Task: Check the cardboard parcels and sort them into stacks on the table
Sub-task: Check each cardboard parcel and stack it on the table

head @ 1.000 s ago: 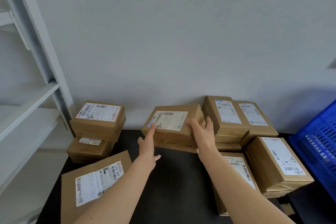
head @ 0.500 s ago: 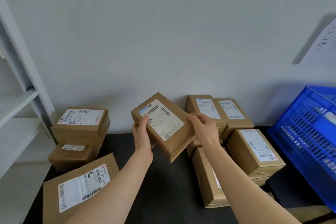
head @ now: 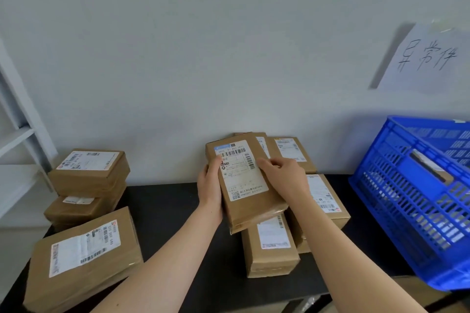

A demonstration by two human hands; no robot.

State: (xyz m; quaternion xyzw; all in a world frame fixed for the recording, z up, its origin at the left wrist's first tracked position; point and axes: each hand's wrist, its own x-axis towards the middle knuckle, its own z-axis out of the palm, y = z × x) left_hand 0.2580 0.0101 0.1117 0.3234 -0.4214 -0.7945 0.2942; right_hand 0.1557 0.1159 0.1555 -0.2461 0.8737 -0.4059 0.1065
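While a large flat parcel [head: 84,259] lies at the lower left of the black tabletop [head: 165,211], both hands hold a labelled cardboard parcel [head: 244,183] tilted at the centre of the frame. The left hand [head: 209,190] grips its left edge, thumb on the label, and the right hand [head: 284,178] curls over its right edge. More parcels [head: 270,249] lie beneath and behind it. A parcel stack [head: 89,175] sits mid-left, a blue plastic crate [head: 419,198] at right, and a handwritten sheet [head: 427,58] is on the wall above.
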